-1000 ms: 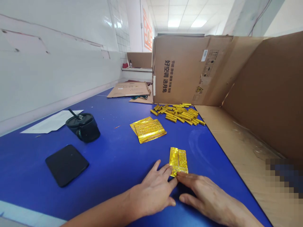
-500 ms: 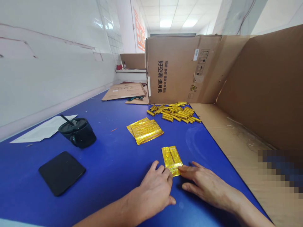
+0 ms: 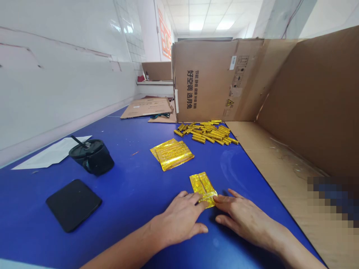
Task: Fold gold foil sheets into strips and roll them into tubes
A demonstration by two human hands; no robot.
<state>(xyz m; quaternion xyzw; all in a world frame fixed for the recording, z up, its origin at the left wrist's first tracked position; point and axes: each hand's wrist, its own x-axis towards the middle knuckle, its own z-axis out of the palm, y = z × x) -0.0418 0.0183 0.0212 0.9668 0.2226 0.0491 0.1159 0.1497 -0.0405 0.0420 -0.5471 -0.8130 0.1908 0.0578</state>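
A gold foil wrapper (image 3: 202,184) with folded-in sides lies flat on the blue table (image 3: 134,201), with a crosswise fold near its close end. My left hand (image 3: 183,216) rests with spread fingers on its near left part, the thumb held apart on the table side. The fingertips of my right hand (image 3: 238,215) touch the wrapper's near right edge, fingers stretched out. Beyond it lies a small stack of flat gold foil sheets (image 3: 174,155). Farther back is a pile of narrow rolled gold foil pieces (image 3: 209,132).
A black lidded mug (image 3: 95,157) with a straw and a black square pad (image 3: 73,205) are at the left, with white paper (image 3: 50,155) behind. Cardboard walls (image 3: 213,82) stand at the back and right. Flat cardboard (image 3: 147,108) lies at the back left.
My left fingers have stretched forward and flattened onto the wrapper. The wrapper has turned and shifted slightly; my right hand stays almost in place.
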